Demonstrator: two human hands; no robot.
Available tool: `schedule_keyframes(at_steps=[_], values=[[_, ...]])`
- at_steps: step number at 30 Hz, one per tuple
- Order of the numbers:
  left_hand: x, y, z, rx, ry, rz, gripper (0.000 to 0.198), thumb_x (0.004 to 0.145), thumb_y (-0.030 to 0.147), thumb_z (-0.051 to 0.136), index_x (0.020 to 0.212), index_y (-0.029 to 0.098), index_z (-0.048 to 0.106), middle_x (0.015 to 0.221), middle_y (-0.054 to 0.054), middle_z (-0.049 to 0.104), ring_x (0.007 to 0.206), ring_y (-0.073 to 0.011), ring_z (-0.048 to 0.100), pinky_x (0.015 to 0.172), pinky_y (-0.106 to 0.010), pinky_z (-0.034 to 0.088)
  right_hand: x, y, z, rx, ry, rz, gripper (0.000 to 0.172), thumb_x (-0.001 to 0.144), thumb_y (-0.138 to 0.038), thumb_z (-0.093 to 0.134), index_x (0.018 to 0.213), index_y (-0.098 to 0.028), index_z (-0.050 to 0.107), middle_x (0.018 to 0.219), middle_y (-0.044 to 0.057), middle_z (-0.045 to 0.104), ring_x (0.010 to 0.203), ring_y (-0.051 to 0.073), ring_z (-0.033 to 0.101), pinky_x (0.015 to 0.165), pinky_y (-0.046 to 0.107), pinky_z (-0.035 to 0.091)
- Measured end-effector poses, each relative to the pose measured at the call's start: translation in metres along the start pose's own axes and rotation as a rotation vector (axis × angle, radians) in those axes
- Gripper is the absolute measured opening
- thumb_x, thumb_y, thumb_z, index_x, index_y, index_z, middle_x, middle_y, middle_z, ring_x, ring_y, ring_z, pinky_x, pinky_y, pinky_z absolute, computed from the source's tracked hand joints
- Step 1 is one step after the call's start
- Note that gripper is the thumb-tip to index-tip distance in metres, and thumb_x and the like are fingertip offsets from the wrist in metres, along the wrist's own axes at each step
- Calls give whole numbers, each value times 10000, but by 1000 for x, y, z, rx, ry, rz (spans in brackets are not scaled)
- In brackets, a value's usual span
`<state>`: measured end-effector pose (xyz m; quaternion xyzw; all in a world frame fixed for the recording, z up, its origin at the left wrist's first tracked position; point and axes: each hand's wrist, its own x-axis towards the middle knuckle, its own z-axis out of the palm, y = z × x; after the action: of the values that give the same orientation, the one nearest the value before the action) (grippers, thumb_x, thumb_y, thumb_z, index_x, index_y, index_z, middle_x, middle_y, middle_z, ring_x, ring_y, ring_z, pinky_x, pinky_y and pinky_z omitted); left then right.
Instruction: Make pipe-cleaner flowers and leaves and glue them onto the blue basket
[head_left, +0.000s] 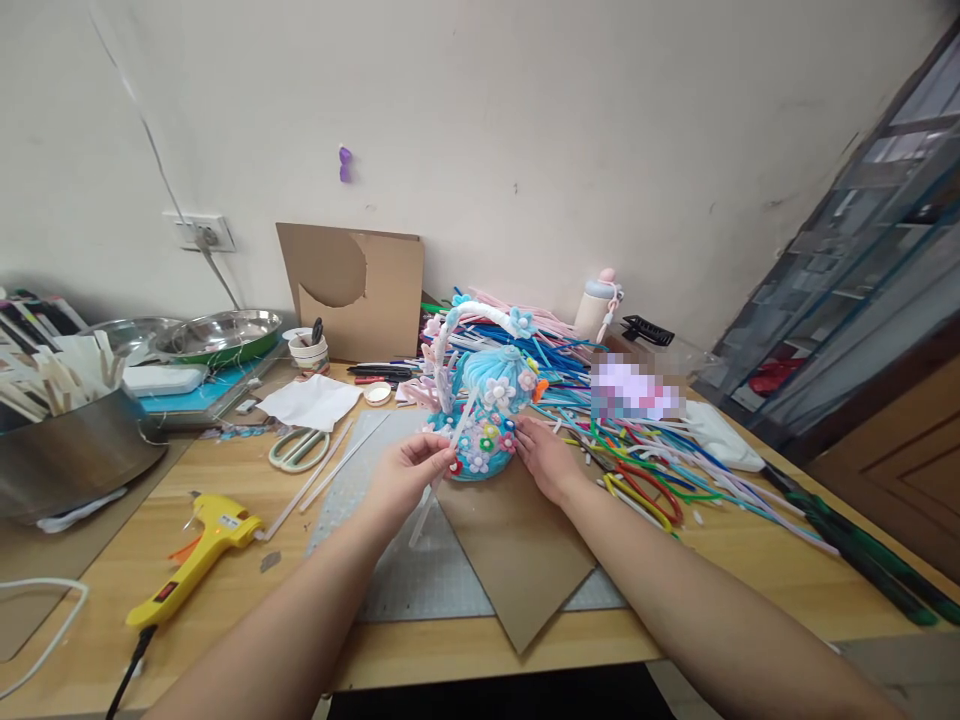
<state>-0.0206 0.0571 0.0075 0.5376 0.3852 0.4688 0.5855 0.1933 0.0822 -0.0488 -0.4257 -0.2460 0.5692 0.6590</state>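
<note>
A blue flower basket made of fuzzy pipe cleaners [480, 465] stands on a piece of brown cardboard [525, 560], with small colourful flowers over its side and a white arched handle. Its blue pleated top [491, 375] also carries flowers. My left hand [409, 475] pinches a long translucent glue stick [461, 425] in front of the basket's left side. The stick slants down past my fingers. My right hand [547, 455] rests with fingers stretched out against the basket's right side, its fingertips touching the flowers.
A yellow glue gun [195, 560] lies at left, near scissors [300, 450] and loose glue sticks [326, 475]. A grey cutting mat [420, 575] lies under the cardboard. Pipe cleaners [652, 460] cover the right side. A metal pot [82, 460] and green-handled cutters [855, 540] flank the area.
</note>
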Motion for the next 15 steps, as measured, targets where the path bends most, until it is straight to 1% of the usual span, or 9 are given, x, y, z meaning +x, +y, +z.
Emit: schedule_keyframes(at_steps=[5, 10, 15], values=[[0, 0, 1, -5, -1, -7, 274, 615, 383, 776, 720, 149, 679, 623, -2, 651, 553, -119, 541, 571, -241, 407, 1, 0, 0, 3, 18, 3, 126, 681, -311, 670, 769, -233, 625, 877, -17, 692, 960, 180, 618, 836, 278, 467], [1, -1, 0, -3, -13, -14, 267, 620, 358, 779, 737, 143, 675, 654, -6, 667, 585, -119, 560, 591, -232, 413, -1, -2, 2, 12, 8, 2, 131, 666, -305, 679, 757, -228, 626, 849, -20, 689, 918, 168, 623, 805, 257, 466], [2, -2, -1, 6, -14, -13, 259, 620, 352, 778, 732, 143, 673, 663, -5, 669, 598, -115, 561, 592, -221, 405, -3, -3, 4, 21, -7, -1, 136, 656, -301, 685, 746, -222, 620, 826, -29, 679, 897, 159, 619, 805, 254, 459]])
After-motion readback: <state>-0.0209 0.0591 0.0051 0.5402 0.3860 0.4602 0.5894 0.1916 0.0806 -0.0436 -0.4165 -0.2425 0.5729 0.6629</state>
